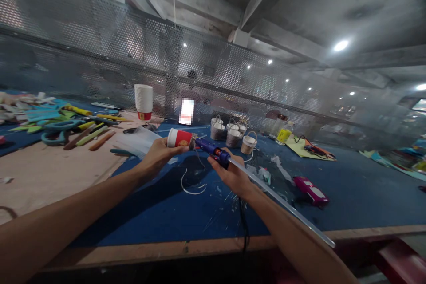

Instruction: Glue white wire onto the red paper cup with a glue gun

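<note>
My left hand (158, 154) grips a red and white paper cup (179, 139), tipped on its side with its base toward the right. In my right hand (231, 171) is a blue hot glue gun (213, 147). Its nozzle points left and meets the base end of the cup, where something brownish shows; whether it touches I cannot tell. A long clear glue stick (282, 204) runs out of the gun's rear over my right forearm. On the blue table cover below lies a loose curled white strip (193, 191).
Several small cups with handles (234, 136) stand behind the gun. Stacked paper cups (143, 97), scissors (60, 133) and craft knives or pens lie left. At right are a yellow-labelled bottle (285, 133) and a magenta device (311, 191). A mesh partition (206, 60) closes the back.
</note>
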{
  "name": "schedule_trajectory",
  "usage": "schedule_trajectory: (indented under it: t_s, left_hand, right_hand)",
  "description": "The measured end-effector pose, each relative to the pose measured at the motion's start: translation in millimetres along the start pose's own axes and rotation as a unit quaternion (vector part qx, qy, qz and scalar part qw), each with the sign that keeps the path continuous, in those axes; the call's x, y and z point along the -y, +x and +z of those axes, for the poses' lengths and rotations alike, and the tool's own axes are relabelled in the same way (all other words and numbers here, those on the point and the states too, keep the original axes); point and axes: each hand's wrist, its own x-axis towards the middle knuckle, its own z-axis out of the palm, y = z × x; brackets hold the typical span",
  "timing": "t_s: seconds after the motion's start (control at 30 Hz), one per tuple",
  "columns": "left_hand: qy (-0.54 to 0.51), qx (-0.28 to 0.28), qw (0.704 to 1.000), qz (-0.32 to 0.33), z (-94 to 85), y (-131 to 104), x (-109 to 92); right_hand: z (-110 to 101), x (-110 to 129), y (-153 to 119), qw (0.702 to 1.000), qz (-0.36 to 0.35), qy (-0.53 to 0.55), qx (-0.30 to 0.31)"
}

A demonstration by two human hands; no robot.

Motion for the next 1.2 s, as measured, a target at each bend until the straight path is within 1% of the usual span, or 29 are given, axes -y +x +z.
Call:
schedule_trajectory:
  t_s: [0.13,0.37,0.57,0.7,0.8,0.87,0.93,1.03,1.1,1.2]
  left_hand:
    - [-0.004,-0.009,1.0,-0.004,0.2,-1,-2]
    - [-0.003,-0.006,1.0,-0.002,-0.1,1,2]
    - [0.037,-0.009,0.999,0.015,-1.6,1,2]
    - [0.063,-0.021,0.997,0.027,-2.1,2,4]
    - [0.078,-0.025,0.996,0.04,-2.2,5,8]
    - [0.077,-0.024,0.996,0.048,-2.7,6,10]
    - [0.07,-0.023,0.996,0.048,-3.1,6,11]
    - [0.058,-0.007,0.998,0.026,-1.9,2,10]
    - [0.054,0.014,0.998,0.005,0.8,-2,8]
    - [0.039,0.043,0.998,-0.014,6.6,-9,7]
  right_hand:
    - [1,0,-1,1.0,0.003,0.005,-0.002]
    - [1,0,0,1.0,0.009,0.003,-0.006]
    - [0,1,-1,1.0,-0.008,-0.016,-0.011]
    - [-2,2,-2,0.999,-0.024,-0.022,0.004]
    - [0,1,-3,1.0,-0.022,-0.015,0.008]
    - [3,-1,-2,1.0,-0.001,0.005,-0.006]
    - [5,-3,1,0.998,0.036,0.04,-0.03]
    - [5,-5,6,0.987,0.095,0.12,-0.051]
    - [3,-5,10,0.975,0.111,0.184,-0.052]
    - [3,-4,15,0.95,0.11,0.288,-0.052]
